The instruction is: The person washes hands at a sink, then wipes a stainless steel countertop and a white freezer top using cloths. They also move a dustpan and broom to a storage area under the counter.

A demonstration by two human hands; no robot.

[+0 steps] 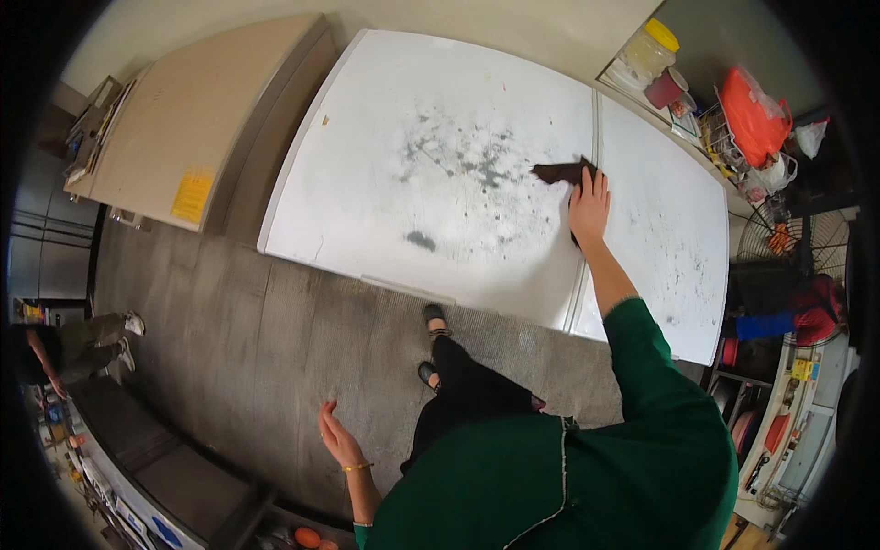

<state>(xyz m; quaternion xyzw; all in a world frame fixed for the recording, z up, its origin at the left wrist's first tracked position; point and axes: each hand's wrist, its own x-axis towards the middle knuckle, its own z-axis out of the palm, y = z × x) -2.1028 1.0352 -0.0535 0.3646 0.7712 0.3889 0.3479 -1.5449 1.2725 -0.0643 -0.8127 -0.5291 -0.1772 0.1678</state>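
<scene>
My right hand [589,208] lies on a dark brown cloth [555,172], pressing it to a white chest freezer lid [357,165] beside the seam with a second, narrower lid [660,213]. Part of the cloth is hidden under my palm, and one end sticks out to the left. Grey-black marks and scuffs [485,168] spread over the middle of the wider lid, and a darker smudge [421,240] sits nearer its front edge. Smaller specks dot the narrower lid. My left hand [340,436] hangs over the floor at my side with nothing in it, its fingers loosely extended.
A beige chest-like unit [199,89] with a yellow label stands to the left. Back right, a ledge holds a yellow-lidded jar [650,51] and a red plastic bag [753,117]. A wire-caged fan [770,234] is at right. Another person [75,344] stands far left, near a dark counter [185,481].
</scene>
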